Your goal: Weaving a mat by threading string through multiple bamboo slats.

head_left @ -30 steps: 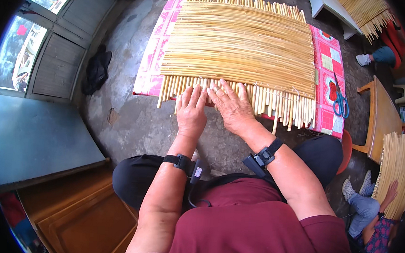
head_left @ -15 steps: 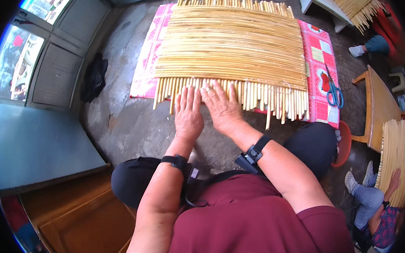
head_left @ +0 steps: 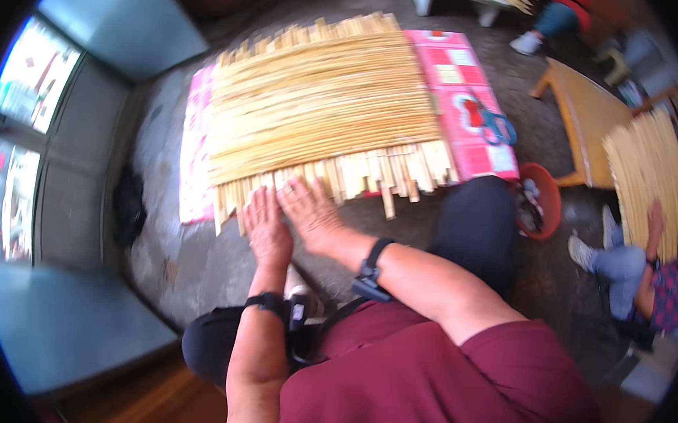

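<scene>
A wide mat of pale bamboo strips (head_left: 326, 108) lies on a pink checked cloth (head_left: 468, 103) on the concrete floor in front of me. My left hand (head_left: 265, 228) rests flat, fingers apart, on the near ends of the strips. Beside it, my right hand (head_left: 311, 212) presses flat on the same near edge, the two hands touching side by side. Neither hand grips anything. Both wrists carry black bands.
Blue-handled scissors (head_left: 493, 124) lie on the cloth at the right. A red bowl (head_left: 540, 202) stands by my right knee. Another person (head_left: 634, 267) sits at the right with a second bamboo mat (head_left: 652, 170). A wooden stool (head_left: 585, 119) and a dark bag (head_left: 129, 205) are nearby.
The view has swung and tilted left, so the mat now sits skewed. Both hands stay flat on the near ends of the strips, shifted slightly toward the left corner.
</scene>
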The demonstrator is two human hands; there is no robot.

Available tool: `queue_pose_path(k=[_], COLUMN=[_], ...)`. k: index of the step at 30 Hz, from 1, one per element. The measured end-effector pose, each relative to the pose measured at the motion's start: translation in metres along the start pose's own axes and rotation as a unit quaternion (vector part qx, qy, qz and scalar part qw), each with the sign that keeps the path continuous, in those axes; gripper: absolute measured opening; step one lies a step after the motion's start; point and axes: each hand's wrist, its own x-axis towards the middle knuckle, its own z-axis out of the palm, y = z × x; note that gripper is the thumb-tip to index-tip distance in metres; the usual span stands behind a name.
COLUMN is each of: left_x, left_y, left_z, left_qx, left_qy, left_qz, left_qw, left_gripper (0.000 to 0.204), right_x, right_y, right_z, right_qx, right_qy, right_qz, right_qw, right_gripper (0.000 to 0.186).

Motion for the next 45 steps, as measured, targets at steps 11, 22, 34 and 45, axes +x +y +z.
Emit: queue_pose_path(k=[11, 22, 34, 45], left_x=[-0.006, -0.017, -0.023, -0.035], left_y=[-0.001, -0.002, 0.037, 0.072], left_z=[-0.021, -0.046, -0.067, -0.020], left_qx=[0.027, 0.053, -0.136, -0.737], left_qy=[-0.085, -0.137, -0.007, -0.108], left_qz=[-0.010, -0.020, -0.091, -0.556], left_qw=[0.996, 0.989, 0.986, 0.368], left_gripper=[0.058, 0.063, 0.035, 0.062], right_x=[-0.039, -0.062, -0.063, -0.061], right_y=[0.020, 0.190, 0.185, 0.195], right_z=[-0.021, -0.029, 0.009, 0.011], right_qx=[0.199, 0.209, 0.198, 0.313], right_qy=[0.056, 0.279, 0.264, 0.321], right_qz=[-0.067, 0.110, 0.098, 0.139], right_qw=[0.976, 0.931, 0.939, 0.883], right_gripper=[0.050, 0.030, 0.021, 0.010])
